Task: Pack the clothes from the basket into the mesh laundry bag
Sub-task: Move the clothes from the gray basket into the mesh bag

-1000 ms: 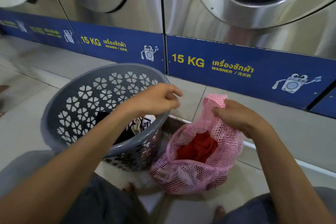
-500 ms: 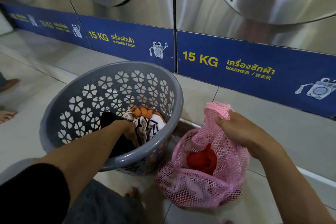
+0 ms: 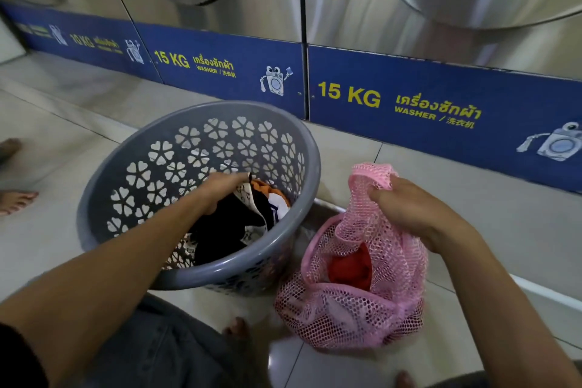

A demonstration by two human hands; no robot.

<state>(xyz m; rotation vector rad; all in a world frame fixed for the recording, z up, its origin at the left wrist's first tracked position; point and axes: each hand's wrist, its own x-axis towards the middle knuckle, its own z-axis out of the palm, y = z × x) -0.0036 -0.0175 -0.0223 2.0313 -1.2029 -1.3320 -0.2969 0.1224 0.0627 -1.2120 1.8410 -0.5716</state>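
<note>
A grey plastic basket with flower-shaped holes stands on the floor at centre left. Inside it lie a black garment and a white, orange and black printed garment. My left hand is down in the basket, fingers pinched on the edge of the black garment. To the right sits the pink mesh laundry bag, its mouth held up by my right hand. A red garment shows inside the bag.
A row of steel washers with a blue "15 KG" base panel runs along the back on a raised tiled step. Another person's bare feet are at the left edge. My own knees and toes are at the bottom.
My left hand went from above the basket rim down into the basket and took hold of the clothes, lifting an edge. My right hand kept the bag's mouth up.
</note>
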